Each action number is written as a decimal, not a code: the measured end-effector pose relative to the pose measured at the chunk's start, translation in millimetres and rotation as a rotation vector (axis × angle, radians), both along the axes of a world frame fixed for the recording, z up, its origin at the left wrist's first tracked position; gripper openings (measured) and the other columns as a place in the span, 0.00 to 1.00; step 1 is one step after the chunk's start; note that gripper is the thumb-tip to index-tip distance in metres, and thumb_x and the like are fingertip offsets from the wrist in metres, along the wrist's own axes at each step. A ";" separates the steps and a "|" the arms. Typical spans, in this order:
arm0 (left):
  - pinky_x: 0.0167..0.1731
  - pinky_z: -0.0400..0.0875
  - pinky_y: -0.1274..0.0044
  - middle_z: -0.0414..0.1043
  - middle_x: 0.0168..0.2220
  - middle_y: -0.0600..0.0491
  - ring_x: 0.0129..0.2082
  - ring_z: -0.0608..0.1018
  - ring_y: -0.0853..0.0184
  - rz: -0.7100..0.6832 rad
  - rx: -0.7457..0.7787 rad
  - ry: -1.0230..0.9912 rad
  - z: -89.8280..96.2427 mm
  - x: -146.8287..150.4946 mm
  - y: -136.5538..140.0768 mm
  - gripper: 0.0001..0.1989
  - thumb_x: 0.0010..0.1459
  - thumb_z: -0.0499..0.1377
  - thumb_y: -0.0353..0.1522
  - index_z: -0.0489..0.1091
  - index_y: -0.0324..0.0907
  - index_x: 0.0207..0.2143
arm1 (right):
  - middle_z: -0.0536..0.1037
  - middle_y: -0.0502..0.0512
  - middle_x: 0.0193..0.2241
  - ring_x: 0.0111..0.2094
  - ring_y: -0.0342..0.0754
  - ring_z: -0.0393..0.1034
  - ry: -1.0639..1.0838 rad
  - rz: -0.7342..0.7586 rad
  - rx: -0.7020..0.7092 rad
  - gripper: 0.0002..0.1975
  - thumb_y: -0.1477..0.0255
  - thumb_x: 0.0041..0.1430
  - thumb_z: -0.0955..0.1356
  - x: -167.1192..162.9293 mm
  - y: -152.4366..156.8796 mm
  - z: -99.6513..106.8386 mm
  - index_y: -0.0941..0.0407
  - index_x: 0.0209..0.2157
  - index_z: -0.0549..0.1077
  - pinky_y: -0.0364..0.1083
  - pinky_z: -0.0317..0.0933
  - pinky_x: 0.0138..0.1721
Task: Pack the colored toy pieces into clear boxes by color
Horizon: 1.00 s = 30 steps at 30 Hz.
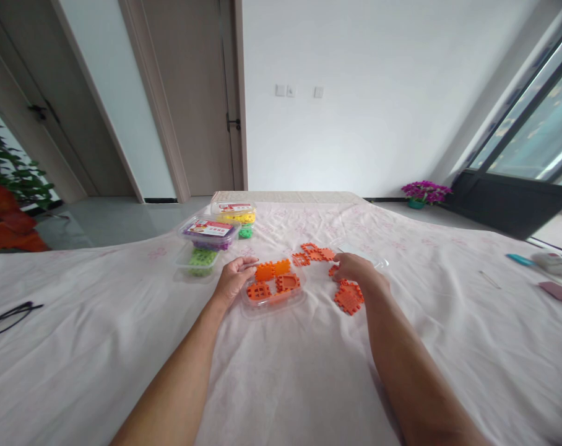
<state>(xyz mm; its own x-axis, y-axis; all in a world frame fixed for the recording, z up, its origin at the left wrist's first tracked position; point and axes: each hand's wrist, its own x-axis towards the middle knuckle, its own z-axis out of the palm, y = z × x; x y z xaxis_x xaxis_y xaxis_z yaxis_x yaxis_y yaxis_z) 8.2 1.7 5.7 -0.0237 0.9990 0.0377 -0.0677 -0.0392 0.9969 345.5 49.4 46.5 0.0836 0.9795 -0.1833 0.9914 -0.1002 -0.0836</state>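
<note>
A clear plastic container (272,303) stands in front of me with several orange toothed interlocking tiles (288,283) inside. My left hand (236,280) grips its left rim, thumb and fingers at the upper left corner. To the right, my right hand (355,268) points down with its fingers closed at a small orange toothed tile (333,271), partly hidden by the fingertips. Just below that hand lies a group of orange tiles (349,297). More orange tiles (317,251) lie flat on the cloth beyond it. A clear lid (378,260) shows partly behind my right hand.
Left of the container are stacked boxes: a purple one (210,230), a green one (200,263) and a yellow one (237,215). Eyeglasses (12,319) lie at far left. A blue object (520,259) and a white object (553,263) sit at far right on the tablecloth (281,384).
</note>
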 end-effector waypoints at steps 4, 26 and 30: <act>0.37 0.69 0.76 0.79 0.36 0.48 0.33 0.77 0.66 -0.001 0.003 0.004 1.2 0.3 -0.9 0.19 0.44 0.65 0.34 0.74 0.37 0.40 | 0.76 0.57 0.49 0.50 0.56 0.70 -0.051 0.005 0.015 0.28 0.72 0.43 0.71 -7.3 -3.3 3.0 0.49 0.50 0.73 0.48 0.62 0.42; 0.35 0.67 0.77 0.77 0.35 0.50 0.32 0.76 0.68 -0.017 0.037 -0.002 2.8 0.5 -2.4 0.19 0.45 0.65 0.35 0.74 0.36 0.40 | 0.76 0.57 0.47 0.48 0.51 0.70 0.473 0.865 0.343 0.27 0.83 0.48 0.67 -137.3 -62.6 46.4 0.53 0.52 0.71 0.49 0.63 0.49; 0.35 0.67 0.76 0.78 0.34 0.50 0.32 0.76 0.67 -0.046 0.047 -0.024 3.0 0.3 -2.8 0.20 0.45 0.65 0.36 0.73 0.36 0.40 | 0.76 0.57 0.47 0.47 0.50 0.70 0.530 0.890 0.312 0.29 0.84 0.48 0.67 -148.3 -66.1 41.2 0.53 0.53 0.70 0.48 0.62 0.48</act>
